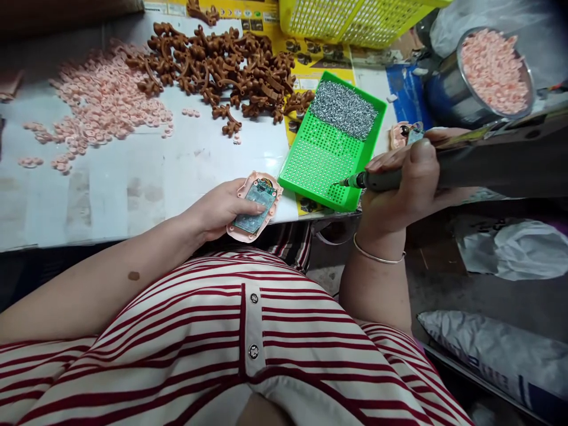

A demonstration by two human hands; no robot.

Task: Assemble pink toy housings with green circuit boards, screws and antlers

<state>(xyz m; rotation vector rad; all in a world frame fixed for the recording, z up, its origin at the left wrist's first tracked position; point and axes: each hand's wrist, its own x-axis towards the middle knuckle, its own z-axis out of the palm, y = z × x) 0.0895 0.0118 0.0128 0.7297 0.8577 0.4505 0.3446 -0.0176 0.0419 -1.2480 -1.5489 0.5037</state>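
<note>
My left hand (226, 207) is closed on a pale pink plastic shell (232, 232), with the thumb lying across the green circuit board (248, 220) inside it. Coloured wires show at the board's top end. My right hand (412, 183) grips a dark electric screwdriver (384, 180), its bit pointing left over the near end of a green perforated tray (310, 155). A heap of small silvery screws (345, 109) fills the tray's far end. Just beyond my right hand is another pink shell (397, 136) with electronic parts; what supports it is partly hidden.
Small pink pieces (106, 100) lie heaped at the left of the table, beside a pile of brown bone-shaped parts (231, 65). A yellow basket (355, 23) stands at the back. A metal pot (457, 89) at right holds more pink pieces. Plastic bags (501, 349) lie below right.
</note>
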